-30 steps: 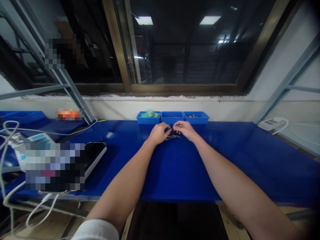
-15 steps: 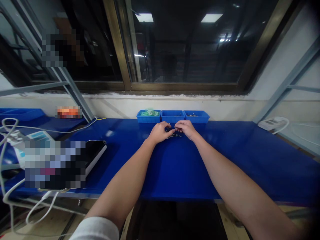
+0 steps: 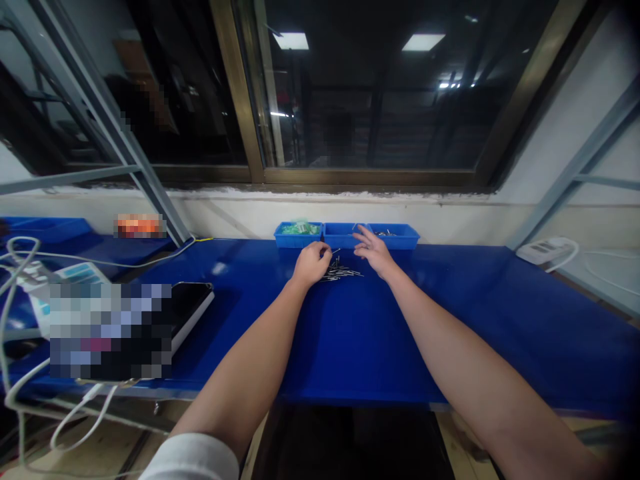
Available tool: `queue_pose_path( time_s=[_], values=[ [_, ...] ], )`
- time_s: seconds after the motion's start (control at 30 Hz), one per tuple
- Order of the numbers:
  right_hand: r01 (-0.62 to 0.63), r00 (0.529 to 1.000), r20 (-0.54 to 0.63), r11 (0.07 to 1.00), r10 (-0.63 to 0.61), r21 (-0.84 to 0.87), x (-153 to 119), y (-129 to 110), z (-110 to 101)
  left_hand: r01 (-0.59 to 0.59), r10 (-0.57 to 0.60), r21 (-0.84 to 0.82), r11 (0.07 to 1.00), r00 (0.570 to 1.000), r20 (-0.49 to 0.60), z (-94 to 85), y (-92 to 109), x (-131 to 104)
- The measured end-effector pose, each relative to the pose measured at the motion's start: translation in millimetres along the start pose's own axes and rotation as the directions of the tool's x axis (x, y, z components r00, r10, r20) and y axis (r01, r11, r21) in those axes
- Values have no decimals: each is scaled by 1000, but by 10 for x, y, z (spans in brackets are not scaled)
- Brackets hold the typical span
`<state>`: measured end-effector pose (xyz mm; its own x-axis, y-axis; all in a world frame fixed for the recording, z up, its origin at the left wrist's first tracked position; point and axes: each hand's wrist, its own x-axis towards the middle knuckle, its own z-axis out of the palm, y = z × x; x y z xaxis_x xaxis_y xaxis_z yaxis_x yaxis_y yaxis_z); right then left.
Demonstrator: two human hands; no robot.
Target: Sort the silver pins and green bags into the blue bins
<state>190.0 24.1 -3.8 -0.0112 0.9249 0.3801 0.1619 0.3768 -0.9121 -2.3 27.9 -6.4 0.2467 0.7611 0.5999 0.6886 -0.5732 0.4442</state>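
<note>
A pile of thin metal pins [image 3: 344,271] lies on the blue table [image 3: 360,340]. My left hand [image 3: 312,263] is closed at the pile's left side, and a thin pin pokes out to the right from its fingertips. To the right of the pile, my right hand [image 3: 374,251] is raised with its fingers apart, in front of the middle blue bin [image 3: 345,238]; nothing shows between the fingers. The right blue bin [image 3: 400,238] holds small metal pieces. In the left blue bin [image 3: 299,237] are green and clear packets.
A dark device with a pale edge [image 3: 193,310], partly pixelated, lies at the left with white cables [image 3: 23,400]. A white power strip [image 3: 545,249] sits at the far right. Grey metal struts [image 3: 160,200] rise on both sides. Behind is a window [image 3: 380,177].
My right hand has moved up and away from my left hand, and its fingers have opened. More of the pin pile now shows between the hands.
</note>
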Motion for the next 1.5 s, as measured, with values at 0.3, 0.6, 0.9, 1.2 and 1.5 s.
queue_pose_path(
  time_s=[0.3,0.6,0.9,1.2,1.5],
  values=[
    [-84,995,-60,978,73,-189,39,218,-79,31,-48,108,994,986,159,77,-95,-29],
    [101,987,163,752,9,-651,-50,174,-5,-105,26,177,979,916,399,95,-3,-51],
    [26,979,158,694,127,-719,-62,173,65,-94,-6,193,977,888,459,169,26,9],
    [87,991,134,678,17,-730,-59,212,10,-215,155,72,974,862,483,168,6,5],
    [103,992,129,634,-4,-766,-27,277,-60,-297,298,-76,952,838,457,144,67,-12]
  ],
)
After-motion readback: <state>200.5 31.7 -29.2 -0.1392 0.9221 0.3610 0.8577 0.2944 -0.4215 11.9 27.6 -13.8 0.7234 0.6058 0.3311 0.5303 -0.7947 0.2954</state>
